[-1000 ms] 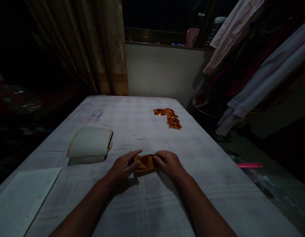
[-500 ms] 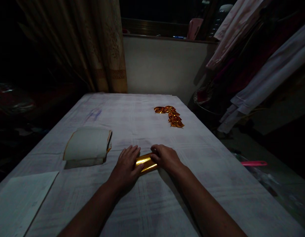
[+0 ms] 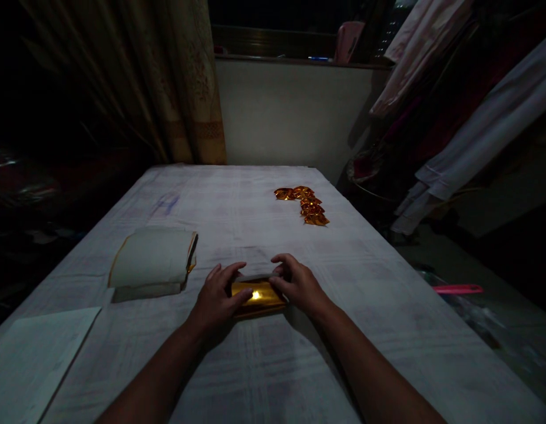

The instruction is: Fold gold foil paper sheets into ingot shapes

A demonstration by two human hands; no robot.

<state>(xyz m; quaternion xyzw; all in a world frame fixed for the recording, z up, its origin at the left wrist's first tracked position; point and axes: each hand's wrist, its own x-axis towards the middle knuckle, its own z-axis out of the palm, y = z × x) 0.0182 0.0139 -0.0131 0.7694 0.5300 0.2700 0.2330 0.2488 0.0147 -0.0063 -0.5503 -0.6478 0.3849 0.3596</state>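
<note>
A folded sheet of shiny gold foil paper (image 3: 261, 299) lies on the cloth-covered table in front of me, with a pale strip along its far edge. My left hand (image 3: 219, 295) grips its left end, thumb on the gold face and fingers curved behind. At the right end my right hand (image 3: 297, 281) holds it the same way, thumb on top. Farther off, several folded gold foil pieces (image 3: 311, 207) lie in a bent row. To the left sits a thick stack of pale paper (image 3: 151, 259) with orange-gold edges.
A white sheet (image 3: 38, 359) lies at the table's near left. The pale checked tablecloth (image 3: 228, 206) covers the table. Hanging clothes (image 3: 489, 129) and a pink handle (image 3: 458, 289) are off the right side. A curtain (image 3: 188, 88) hangs behind, and a pink jug (image 3: 348, 41) stands on the sill.
My left hand has gone from lying flat over the foil paper to gripping its left end. The paper has turned nearly level, and its pale far edge now shows raised.
</note>
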